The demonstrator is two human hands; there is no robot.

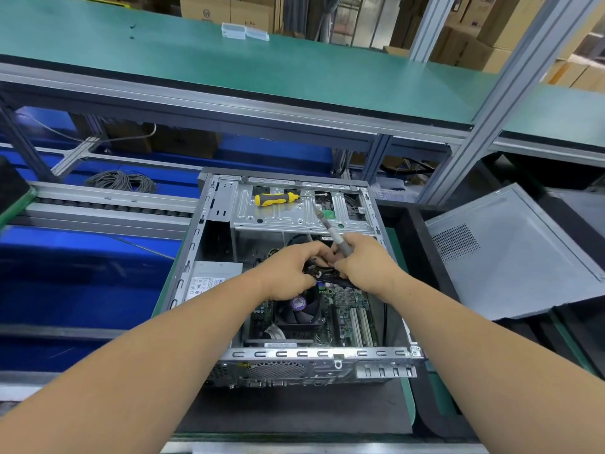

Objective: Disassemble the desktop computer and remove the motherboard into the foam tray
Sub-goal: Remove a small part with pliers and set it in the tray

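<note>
While we look down into the opened case:
Case (209, 224): lies on its side, long axis running 12 to 6, rear ports toward 6.
Motherboard (347, 309): flat on the case floor, toward 5, fan (299, 311) on it.
Left hand (291, 270): our fingers curl round black cables (339, 282) at centre.
Right hand (366, 265): we pinch the same cables and grip a grey tool (330, 231) pointing toward 11.
Screwdriver (276, 199): yellow, lies on the drive bay at 12, shaft pointing toward 3.
Panel (510, 253): at 3, beside the case.

Nothing can be read: the white label (205, 285) on the power supply (212, 273), at nine o'clock inside the computer case (314, 353), is too blurred.
</note>
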